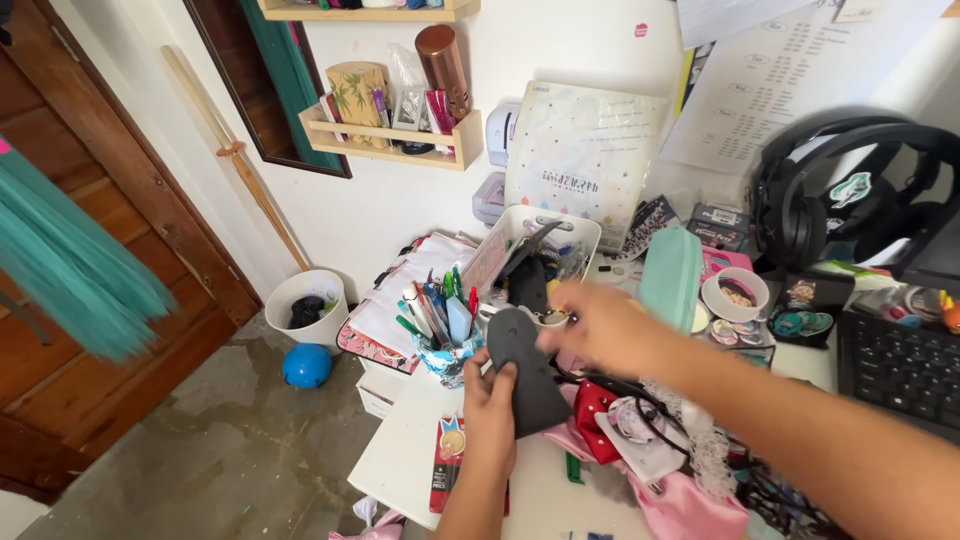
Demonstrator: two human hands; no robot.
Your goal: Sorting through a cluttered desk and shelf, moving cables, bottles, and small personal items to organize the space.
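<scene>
My left hand (490, 410) holds a dark grey, rounded flat piece of fabric or felt (525, 370) upright over the white desk (420, 455). My right hand (592, 325) reaches across from the right, blurred, its fingers near the top edge of the grey piece and close to a white basket (585, 232) that holds another dark item. Whether the right hand grips anything is unclear. A cup of pens and markers (440, 325) stands just left of the grey piece.
Pink and red cloth with lace (660, 470) lies on the desk in front. Papers (400, 295), a mint case (670, 275), tape rolls (735, 293), headphones (850, 190) and a keyboard (900, 370) crowd the desk. On the floor are a white bin (305, 305) and a blue ball (306, 366).
</scene>
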